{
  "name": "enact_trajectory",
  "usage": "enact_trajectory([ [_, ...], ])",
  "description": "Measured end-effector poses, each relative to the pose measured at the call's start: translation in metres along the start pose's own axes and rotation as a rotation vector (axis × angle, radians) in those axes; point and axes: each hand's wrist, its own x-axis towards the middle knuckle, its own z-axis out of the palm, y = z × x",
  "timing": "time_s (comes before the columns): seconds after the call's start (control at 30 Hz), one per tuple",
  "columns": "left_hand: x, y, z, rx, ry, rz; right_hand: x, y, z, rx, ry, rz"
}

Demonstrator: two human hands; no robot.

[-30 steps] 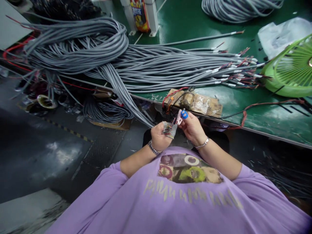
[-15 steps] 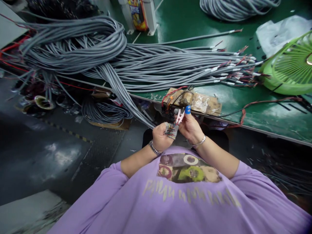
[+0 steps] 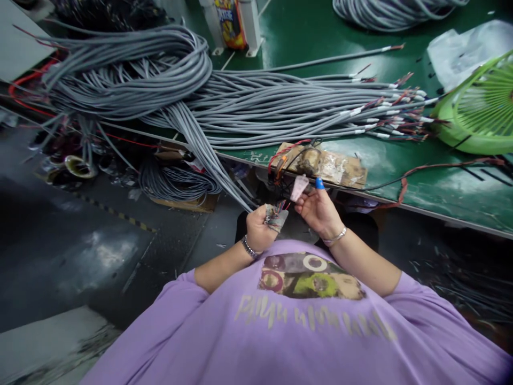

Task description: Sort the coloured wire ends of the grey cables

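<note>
My left hand (image 3: 258, 229) is closed around the ends of a bundle of grey cables (image 3: 200, 144) that runs down off the bench. Thin coloured wires (image 3: 283, 205) stick out past its fingers, beside a flat greyish piece (image 3: 276, 218) that I cannot make out. To the right, my right hand (image 3: 320, 213) has its fingers curled, with a blue cover (image 3: 319, 183) on the thumb tip. At its fingertips is a small pale pink clip (image 3: 299, 188), blurred, a little apart from the wires.
Many grey cables with stripped ends lie across the green bench (image 3: 296, 32). A taped wooden block (image 3: 340, 168) with wires sits at the front edge. A green fan (image 3: 476, 115) and a plastic bag (image 3: 465, 51) are at right. Below hangs a dark cable coil (image 3: 176, 179).
My right hand has drawn away to the right with the pink clip, off the wires in my left hand. My left hand has shifted slightly left, still gripping the cables.
</note>
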Motion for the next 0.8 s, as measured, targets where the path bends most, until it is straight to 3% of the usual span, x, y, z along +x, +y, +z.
enact_trajectory([
  [0.17, -0.005, -0.004, -0.002, -0.078, 0.026, -0.149, -0.002, -0.003, -0.007, -0.013, -0.009, 0.022],
  [0.33, -0.001, 0.000, 0.005, -0.158, 0.032, -0.185, -0.003, -0.002, 0.008, -0.152, -0.096, 0.011],
  [0.47, 0.004, 0.003, 0.012, -0.162, 0.008, -0.171, -0.001, 0.001, 0.018, -0.193, -0.088, -0.051],
  [0.57, 0.007, 0.006, 0.015, -0.149, 0.006, -0.148, 0.001, 0.004, 0.017, -0.199, -0.069, -0.144],
  [0.73, 0.009, 0.014, 0.014, -0.060, 0.000, -0.070, 0.003, 0.010, 0.013, -0.357, 0.089, -0.475],
  [0.8, 0.010, 0.017, 0.015, -0.051, -0.001, -0.054, 0.004, 0.012, 0.013, -0.345, 0.057, -0.441],
])
